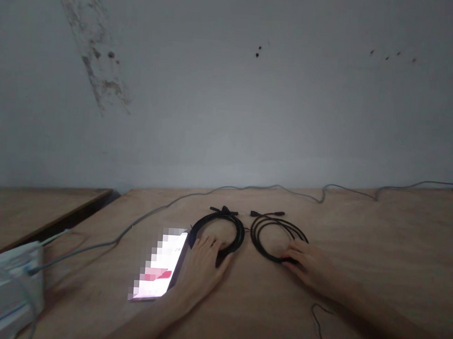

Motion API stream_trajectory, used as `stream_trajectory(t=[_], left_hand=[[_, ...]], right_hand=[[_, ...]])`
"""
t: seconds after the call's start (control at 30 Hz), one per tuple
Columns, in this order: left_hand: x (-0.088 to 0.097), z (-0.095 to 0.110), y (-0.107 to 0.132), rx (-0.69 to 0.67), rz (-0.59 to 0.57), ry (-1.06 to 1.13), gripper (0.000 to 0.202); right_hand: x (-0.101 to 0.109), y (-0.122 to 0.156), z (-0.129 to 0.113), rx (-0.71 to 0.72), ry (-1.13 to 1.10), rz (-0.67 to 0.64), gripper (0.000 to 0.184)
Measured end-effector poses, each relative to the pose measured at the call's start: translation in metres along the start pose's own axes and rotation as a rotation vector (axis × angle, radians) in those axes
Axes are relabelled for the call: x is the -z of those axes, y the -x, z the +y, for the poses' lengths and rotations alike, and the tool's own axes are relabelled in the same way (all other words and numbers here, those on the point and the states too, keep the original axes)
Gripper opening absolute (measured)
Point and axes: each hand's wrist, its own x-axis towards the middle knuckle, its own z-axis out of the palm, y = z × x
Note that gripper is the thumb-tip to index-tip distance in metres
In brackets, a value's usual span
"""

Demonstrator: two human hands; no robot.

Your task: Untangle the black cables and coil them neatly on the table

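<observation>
Past black cable coils, plywood edge

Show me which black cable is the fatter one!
The thick black cable coil touching the left hand is fatter. The thinner black cable coil, under the right hand, has several slim, loose loops.

Left hand, right hand bare; forearms bare too, running off frame; fingers long, slim.
</observation>
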Motion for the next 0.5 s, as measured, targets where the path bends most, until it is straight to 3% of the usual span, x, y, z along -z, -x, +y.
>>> stream_trajectory(t=[0.13,0.3,0.5], left_hand=[[-0.004,-0.006,0.001,-0.037,0.023,0.061,0.017],[-0.004,-0.008,0.0,-0.066,-0.007,0.098,0.023],[-0.002,-0.005,0.0,-0.073,0.015,0.086,0.022]], right_hand=[[0.006,0.002,-0.005,0.027,-0.05,-0.005,0.023],[0.007,0.002,-0.011,0.089,-0.067,-0.003,0.022],[0.015,0.007,-0.005,0.042,-0.06,-0.007,0.028]])
